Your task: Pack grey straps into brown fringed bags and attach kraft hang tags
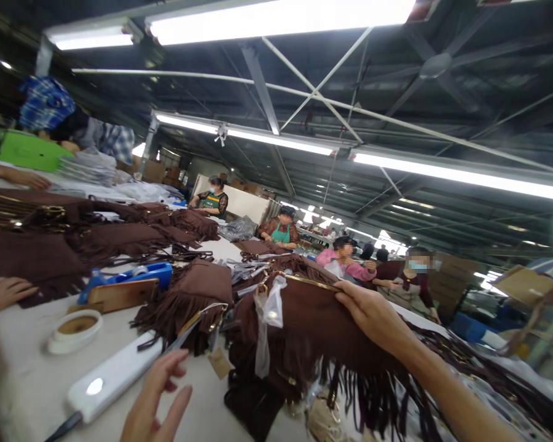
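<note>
My right hand [368, 310] grips the gold-edged top of a brown fringed handbag [320, 316], thumb and fingers at its upper right corner. The bag's fringe hangs down over the table. A strip of clear plastic wrap [274, 304] dangles from the bag's left end. Lower left, my left hand [156, 396] is open with fingers apart and holds nothing. It is beside a long white device [115, 374] with a dark cord. Beyond it lies another brown fringed bag [205, 285], and a small tan tag [219, 363] rests near the held bag.
On the left stand a roll of white tape [76, 331], a phone [124, 294] and a blue tape dispenser [159, 273]. A co-worker's hand [4, 294] rests at the left edge. More brown bags [115, 239] cover the table behind. Several people sit farther back.
</note>
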The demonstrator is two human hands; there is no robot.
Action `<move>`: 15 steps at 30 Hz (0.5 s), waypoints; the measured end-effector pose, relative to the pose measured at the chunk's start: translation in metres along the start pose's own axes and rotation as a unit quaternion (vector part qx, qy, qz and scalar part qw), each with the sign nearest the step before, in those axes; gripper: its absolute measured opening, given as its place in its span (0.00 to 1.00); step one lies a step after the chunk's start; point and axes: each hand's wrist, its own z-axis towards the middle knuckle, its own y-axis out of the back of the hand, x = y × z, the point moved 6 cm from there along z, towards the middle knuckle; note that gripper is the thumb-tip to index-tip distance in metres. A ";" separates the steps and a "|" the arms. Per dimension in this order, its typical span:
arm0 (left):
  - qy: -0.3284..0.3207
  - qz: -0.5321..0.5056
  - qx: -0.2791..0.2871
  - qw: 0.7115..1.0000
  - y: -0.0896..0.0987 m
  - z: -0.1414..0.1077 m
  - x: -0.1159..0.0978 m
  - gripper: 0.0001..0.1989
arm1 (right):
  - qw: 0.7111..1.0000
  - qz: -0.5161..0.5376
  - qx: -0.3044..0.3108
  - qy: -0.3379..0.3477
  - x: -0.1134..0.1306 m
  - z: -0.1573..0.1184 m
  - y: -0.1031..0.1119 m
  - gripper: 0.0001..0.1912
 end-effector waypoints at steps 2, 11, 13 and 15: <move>-0.093 -0.009 -0.018 0.995 0.008 0.001 -0.048 0.27 | 0.996 0.080 0.035 0.010 0.014 -0.014 0.005 0.14; -0.170 0.017 0.093 0.981 -0.029 0.005 -0.108 0.21 | 0.960 0.175 0.215 0.027 0.089 -0.085 -0.052 0.13; -0.072 -0.001 0.138 0.988 -0.036 0.006 -0.086 0.21 | 0.958 0.170 0.230 0.029 0.093 -0.096 -0.067 0.13; -0.008 -0.026 0.155 0.988 -0.037 0.004 -0.073 0.20 | 0.958 0.164 0.233 0.026 0.094 -0.103 -0.075 0.13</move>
